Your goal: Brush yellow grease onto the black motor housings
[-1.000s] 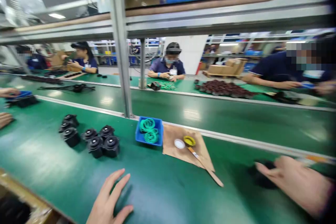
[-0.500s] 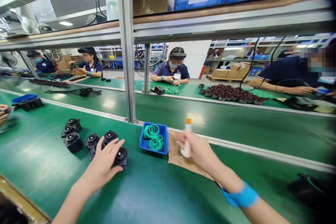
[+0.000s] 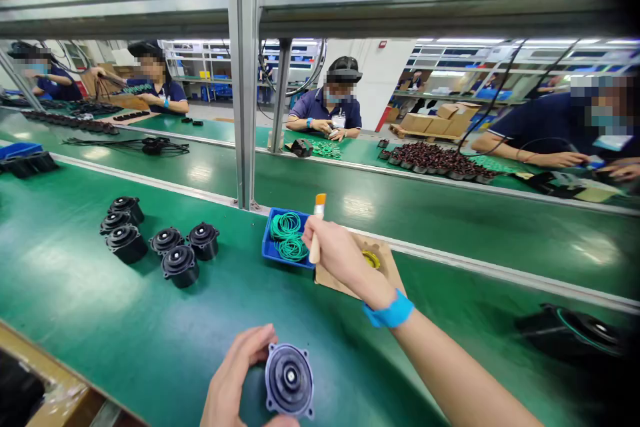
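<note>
At the near edge of the bench, my left hand (image 3: 233,377) is closed around a round black motor housing (image 3: 290,380), whose flange with corner lugs faces up. My right hand (image 3: 343,257) grips a small brush (image 3: 315,248) by its pale handle, orange bristles upward. That hand is over the right side of a blue bin (image 3: 267,255) and a piece of cardboard (image 3: 333,280). Thin green rubber rings (image 3: 287,233) lie in the bin. Part of something yellow and ring-shaped (image 3: 371,259) shows on the cardboard behind my right wrist.
Several similar black housings (image 3: 180,265) stand to the left. Another housing with a green ring (image 3: 575,333) is at the far right. A metal post (image 3: 244,113) rises behind the bin. Across the line, co-workers (image 3: 325,107) sit by a pile of dark reddish parts (image 3: 440,161).
My left hand has taken one housing from the group and brought it toward me. My right hand has moved left with the brush, from the cardboard to the bin. The view has tilted down.
</note>
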A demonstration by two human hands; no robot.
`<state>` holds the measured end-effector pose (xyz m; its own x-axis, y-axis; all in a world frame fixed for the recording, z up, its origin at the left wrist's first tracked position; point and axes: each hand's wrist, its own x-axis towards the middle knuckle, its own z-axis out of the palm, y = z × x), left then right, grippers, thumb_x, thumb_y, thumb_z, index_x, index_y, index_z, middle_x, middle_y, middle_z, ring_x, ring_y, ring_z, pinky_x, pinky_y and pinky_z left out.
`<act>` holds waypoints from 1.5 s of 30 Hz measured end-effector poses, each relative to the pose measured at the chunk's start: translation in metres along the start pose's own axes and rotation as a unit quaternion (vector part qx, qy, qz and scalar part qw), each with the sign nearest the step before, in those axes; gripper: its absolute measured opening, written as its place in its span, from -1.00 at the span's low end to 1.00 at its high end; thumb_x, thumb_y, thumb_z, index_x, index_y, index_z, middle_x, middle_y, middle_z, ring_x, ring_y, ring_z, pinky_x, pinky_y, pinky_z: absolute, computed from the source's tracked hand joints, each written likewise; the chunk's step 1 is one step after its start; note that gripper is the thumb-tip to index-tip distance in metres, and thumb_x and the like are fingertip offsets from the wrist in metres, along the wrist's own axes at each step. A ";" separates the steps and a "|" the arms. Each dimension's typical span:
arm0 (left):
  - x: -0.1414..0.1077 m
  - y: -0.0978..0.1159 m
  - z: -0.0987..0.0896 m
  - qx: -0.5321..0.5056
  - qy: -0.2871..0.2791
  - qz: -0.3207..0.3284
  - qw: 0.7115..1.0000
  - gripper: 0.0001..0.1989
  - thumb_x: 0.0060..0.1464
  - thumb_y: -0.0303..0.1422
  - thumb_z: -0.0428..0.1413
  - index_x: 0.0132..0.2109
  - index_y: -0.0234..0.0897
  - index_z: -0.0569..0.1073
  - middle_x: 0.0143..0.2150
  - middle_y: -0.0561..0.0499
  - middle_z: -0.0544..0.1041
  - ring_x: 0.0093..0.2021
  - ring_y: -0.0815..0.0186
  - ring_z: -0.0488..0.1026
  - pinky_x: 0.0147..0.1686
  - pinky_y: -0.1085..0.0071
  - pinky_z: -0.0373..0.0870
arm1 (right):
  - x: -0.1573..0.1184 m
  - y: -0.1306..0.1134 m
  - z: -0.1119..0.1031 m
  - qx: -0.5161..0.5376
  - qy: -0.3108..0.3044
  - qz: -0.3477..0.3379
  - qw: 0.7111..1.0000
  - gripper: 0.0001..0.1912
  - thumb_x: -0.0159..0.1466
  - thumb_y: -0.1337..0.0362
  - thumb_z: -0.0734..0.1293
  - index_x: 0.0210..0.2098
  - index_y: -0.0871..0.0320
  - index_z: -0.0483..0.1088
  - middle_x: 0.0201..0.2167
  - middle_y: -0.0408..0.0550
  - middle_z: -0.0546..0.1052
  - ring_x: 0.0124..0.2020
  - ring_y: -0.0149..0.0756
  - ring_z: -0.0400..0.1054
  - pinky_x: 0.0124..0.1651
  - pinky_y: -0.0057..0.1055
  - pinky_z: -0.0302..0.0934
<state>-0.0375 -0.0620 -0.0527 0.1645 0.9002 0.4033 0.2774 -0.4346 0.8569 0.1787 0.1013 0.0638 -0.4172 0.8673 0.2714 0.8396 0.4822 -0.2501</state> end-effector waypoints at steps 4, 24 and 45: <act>-0.003 0.005 0.007 -0.026 0.019 0.009 0.999 -0.16 0.01 -0.07 0.33 0.35 -0.04 0.17 0.15 -0.18 0.49 0.07 0.04 0.56 0.02 0.24 0.57 | -0.044 -0.025 -0.022 0.195 0.000 -0.024 0.981 -0.69 0.31 0.36 0.25 -0.42 0.03 -0.02 -0.44 -0.17 0.51 -0.46 -0.37 0.34 -0.37 -0.46 0.19; 0.012 0.023 -0.004 0.177 0.062 0.223 0.957 -0.66 0.15 -0.12 0.22 -0.10 -0.29 0.45 -0.05 -0.28 0.63 -0.01 0.04 0.62 -0.05 0.24 0.63 | -0.138 -0.048 0.003 0.112 0.084 -0.246 0.959 -0.84 0.47 0.22 0.23 -0.08 0.15 0.38 -0.37 -0.02 0.67 -0.33 -0.23 0.58 -0.13 -0.25 0.39; -0.013 0.017 0.011 0.118 0.104 0.051 0.986 -0.55 0.05 -0.22 0.33 0.07 -0.13 0.42 0.09 -0.13 0.46 0.12 0.02 0.52 0.06 0.12 0.56 | -0.141 -0.039 0.011 0.527 0.083 -0.054 0.844 -0.69 0.48 0.01 0.13 -0.06 0.09 0.31 -0.44 -0.05 0.60 -0.36 -0.26 0.49 -0.28 -0.35 0.39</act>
<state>-0.0244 -0.0812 -0.0474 0.0128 0.8270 0.5620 0.4861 -0.4963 0.7192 0.2013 -0.0382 0.0252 -0.3425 0.8248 0.4499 -0.0130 0.4747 -0.8801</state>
